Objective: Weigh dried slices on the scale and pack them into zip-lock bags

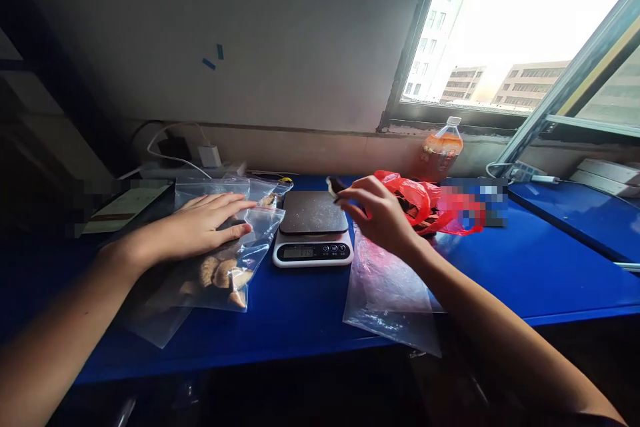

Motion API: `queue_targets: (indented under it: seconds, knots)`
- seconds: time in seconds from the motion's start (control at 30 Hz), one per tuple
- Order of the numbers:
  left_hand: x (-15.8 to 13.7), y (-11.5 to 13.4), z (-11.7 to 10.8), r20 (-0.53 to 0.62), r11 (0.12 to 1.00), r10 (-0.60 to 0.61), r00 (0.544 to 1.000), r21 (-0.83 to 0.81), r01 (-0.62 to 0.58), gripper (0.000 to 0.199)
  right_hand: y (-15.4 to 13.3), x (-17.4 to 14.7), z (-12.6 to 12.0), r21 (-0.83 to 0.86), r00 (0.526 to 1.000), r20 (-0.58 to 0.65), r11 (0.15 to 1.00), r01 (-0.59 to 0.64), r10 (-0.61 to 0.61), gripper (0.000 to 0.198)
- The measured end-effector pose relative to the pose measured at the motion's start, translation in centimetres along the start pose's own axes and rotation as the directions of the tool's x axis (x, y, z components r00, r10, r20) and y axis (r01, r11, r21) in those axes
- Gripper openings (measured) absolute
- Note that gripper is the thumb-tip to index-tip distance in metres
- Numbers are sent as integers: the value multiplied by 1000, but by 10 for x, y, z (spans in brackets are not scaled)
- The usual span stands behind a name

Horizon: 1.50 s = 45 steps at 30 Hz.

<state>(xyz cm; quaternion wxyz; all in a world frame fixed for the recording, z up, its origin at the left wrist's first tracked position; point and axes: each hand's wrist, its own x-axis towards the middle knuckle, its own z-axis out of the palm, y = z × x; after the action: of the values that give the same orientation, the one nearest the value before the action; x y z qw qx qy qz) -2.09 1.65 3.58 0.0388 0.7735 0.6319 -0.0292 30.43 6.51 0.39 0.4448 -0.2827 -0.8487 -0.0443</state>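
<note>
My left hand (216, 220) is stretched out flat over the clear zip bags, its fingers extended and holding nothing. Under it, one zip bag (260, 240) contains several tan-brown pieces (225, 273) that look like dried mushrooms. Just right of the kitchen scale, my right hand (377, 210) pinches a small dark piece with a pale edge (335, 187) between thumb and fingers. That piece is over the right back part of the scale's plate (315, 212). On the scale (277, 259), the display is lit, but its digits are hard to read.
Behind my right hand lies a red plastic bag (415, 197) with dark contents. Flat clear bags (390, 307) lie at the blue table's (525, 273) front edge. An orange drink bottle (443, 150) stands by the window. A white charger and cable (207, 155) are at the back left.
</note>
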Motion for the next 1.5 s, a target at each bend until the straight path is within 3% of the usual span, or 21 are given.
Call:
queue_targets:
  seconds: [0.13, 0.27, 0.43, 0.67, 1.0, 1.3, 1.5]
  knots:
    - [-1, -2, 0, -1, 1000, 3, 1000, -17, -3, 63, -1, -6, 21, 37, 993, 118, 999, -22, 18, 19]
    - [-2, -1, 0, -26, 1000, 14, 1000, -10, -14, 62, 3, -3, 23, 34, 984, 146, 993, -111, 105, 16]
    - [-2, 9, 2, -21, 999, 38, 999, 30, -38, 66, -7, -2, 21, 42, 942, 277, 977, -209, 190, 20]
    - [16, -5, 12, -50, 999, -6, 999, 32, 7, 64, -26, -16, 20, 81, 937, 345, 992, -94, 61, 22]
    - [19, -11, 15, -53, 1000, -17, 998, 8, 18, 69, -30, -15, 2, 24, 903, 415, 990, -136, 115, 28]
    - [13, -8, 14, -35, 1000, -13, 999, 12, 13, 67, -32, -14, 2, -28, 867, 483, 992, -123, 121, 31]
    - [11, -3, 12, -33, 1000, -13, 999, 25, 14, 66, -35, -11, -2, -116, 849, 521, 993, -33, 89, 29]
